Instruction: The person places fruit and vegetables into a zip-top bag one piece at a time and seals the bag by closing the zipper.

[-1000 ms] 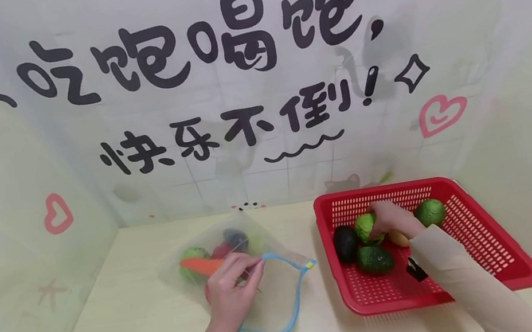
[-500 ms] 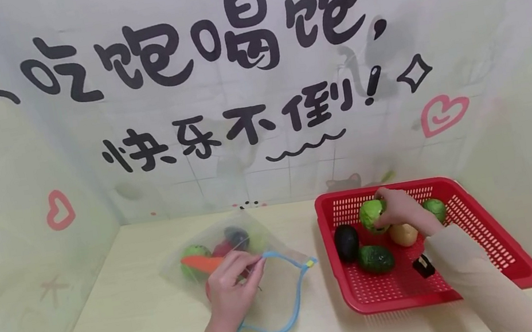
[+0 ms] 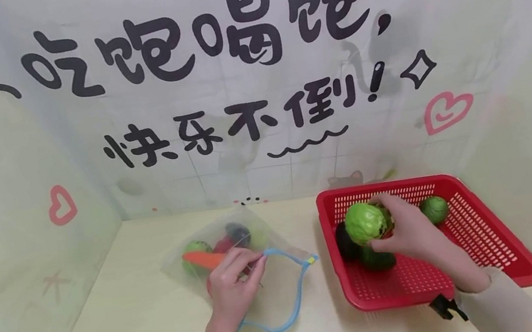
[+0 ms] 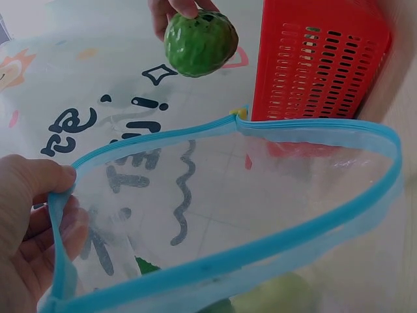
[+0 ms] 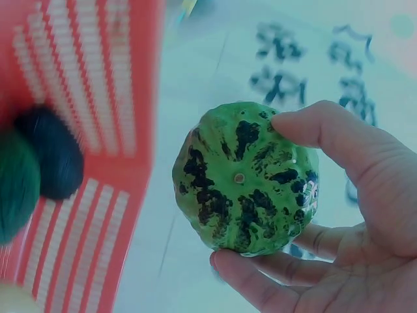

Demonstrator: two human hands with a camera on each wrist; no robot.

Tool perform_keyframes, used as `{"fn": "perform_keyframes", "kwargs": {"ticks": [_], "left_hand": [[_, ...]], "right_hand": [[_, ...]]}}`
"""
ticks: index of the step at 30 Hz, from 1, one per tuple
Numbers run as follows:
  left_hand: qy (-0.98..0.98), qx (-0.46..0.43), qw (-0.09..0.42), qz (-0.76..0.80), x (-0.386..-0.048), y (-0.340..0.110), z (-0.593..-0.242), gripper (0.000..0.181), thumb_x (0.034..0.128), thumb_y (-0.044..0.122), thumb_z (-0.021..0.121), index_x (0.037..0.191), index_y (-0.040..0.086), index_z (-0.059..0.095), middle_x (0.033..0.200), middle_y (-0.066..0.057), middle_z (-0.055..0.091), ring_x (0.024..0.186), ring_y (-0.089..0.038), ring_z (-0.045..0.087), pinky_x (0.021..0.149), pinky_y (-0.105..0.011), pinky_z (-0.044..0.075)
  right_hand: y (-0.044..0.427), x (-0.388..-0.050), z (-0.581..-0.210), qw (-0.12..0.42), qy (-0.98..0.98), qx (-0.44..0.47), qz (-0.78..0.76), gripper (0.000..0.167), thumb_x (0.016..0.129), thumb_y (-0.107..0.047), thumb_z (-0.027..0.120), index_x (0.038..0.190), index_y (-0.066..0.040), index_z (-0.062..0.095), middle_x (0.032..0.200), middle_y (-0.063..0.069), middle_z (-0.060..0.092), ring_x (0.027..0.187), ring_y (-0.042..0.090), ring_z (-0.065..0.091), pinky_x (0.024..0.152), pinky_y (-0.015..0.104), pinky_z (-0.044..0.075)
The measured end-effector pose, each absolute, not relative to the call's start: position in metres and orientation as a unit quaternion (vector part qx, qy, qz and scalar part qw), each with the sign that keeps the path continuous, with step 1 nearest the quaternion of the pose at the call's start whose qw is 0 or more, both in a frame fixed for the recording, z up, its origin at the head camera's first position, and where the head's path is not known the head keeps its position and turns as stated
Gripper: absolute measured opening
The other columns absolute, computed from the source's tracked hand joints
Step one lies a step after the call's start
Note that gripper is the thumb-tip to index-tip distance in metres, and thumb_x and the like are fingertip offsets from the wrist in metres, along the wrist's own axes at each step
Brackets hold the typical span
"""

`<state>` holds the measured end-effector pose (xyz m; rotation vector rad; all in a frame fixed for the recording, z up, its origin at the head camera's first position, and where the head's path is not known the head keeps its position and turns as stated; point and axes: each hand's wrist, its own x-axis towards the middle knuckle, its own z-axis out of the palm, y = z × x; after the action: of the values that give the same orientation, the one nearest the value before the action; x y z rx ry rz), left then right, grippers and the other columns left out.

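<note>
My left hand (image 3: 230, 288) pinches the blue zip edge (image 4: 195, 269) of a clear zip bag, whose mouth gapes wide in the left wrist view. Inside the bag lie an orange carrot (image 3: 202, 259), a dark round fruit (image 3: 238, 233) and other produce, partly hidden by the hand. My right hand (image 3: 409, 230) grips a bumpy green custard apple (image 3: 365, 223), raised above the red basket's left side. Its underside in the right wrist view has black blotches around a small stem spot; thumb and fingers hold it by the sides.
The red perforated basket (image 3: 422, 297) stands right of the bag. In it are a dark oval fruit (image 3: 345, 243), a dark green avocado-like fruit (image 3: 379, 259) and a green round one (image 3: 435, 210). A printed backdrop (image 3: 268, 180) closes off the table's back.
My right hand has lifted the custard apple from among the basket's produce and brought it up and nearer. The left hand keeps its hold on the bag's edge.
</note>
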<state>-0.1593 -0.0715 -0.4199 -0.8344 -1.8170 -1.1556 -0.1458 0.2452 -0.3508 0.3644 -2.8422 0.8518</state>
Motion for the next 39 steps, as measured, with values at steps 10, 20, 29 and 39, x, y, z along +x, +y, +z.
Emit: {"fn": "perform_keyframes", "kwargs": {"ticks": [10,20,29,39], "left_hand": [[-0.721,-0.328,0.403,-0.458,-0.159,-0.072,-0.42,0.019,0.0884,0.015,0.065,0.076,0.002,0.069,0.072,-0.005,0.062,0.056,-0.012,0.057,0.05,-0.015,0.048],[-0.724,-0.323,0.405,-0.456,-0.159,-0.074,-0.42,0.017,0.0879,0.014,0.066,0.077,0.002,0.069,0.073,-0.005,0.062,0.057,-0.012,0.058,0.049,-0.015,0.048],[-0.728,-0.319,0.408,-0.449,-0.158,-0.074,-0.42,0.019,0.089,0.016,0.065,0.076,0.002,0.07,0.074,-0.005,0.063,0.057,-0.012,0.058,0.051,-0.016,0.049],[-0.716,-0.331,0.419,-0.45,-0.157,-0.073,-0.421,0.016,0.088,0.015,0.066,0.078,0.003,0.07,0.074,-0.005,0.064,0.057,-0.012,0.058,0.051,-0.017,0.049]], "right_hand": [[0.18,-0.112,-0.368,0.075,-0.921,0.215,0.317,0.067,0.059,-0.012,0.085,0.117,-0.007,0.052,0.108,0.002,0.057,0.096,0.015,0.055,0.081,0.034,0.052],[0.115,-0.105,-0.407,0.052,-0.882,0.312,0.35,0.066,0.063,-0.018,0.082,0.121,-0.009,0.051,0.113,0.003,0.056,0.098,0.014,0.054,0.08,0.027,0.051],[0.07,-0.116,-0.448,0.2,-0.869,0.316,0.325,0.078,0.061,-0.013,0.083,0.129,-0.004,0.046,0.123,0.013,0.054,0.107,0.026,0.054,0.084,0.035,0.052],[0.049,-0.146,-0.469,0.266,-0.876,0.27,0.298,0.05,0.07,-0.019,0.082,0.108,-0.005,0.054,0.101,0.011,0.056,0.096,0.025,0.055,0.072,0.03,0.053]]}}
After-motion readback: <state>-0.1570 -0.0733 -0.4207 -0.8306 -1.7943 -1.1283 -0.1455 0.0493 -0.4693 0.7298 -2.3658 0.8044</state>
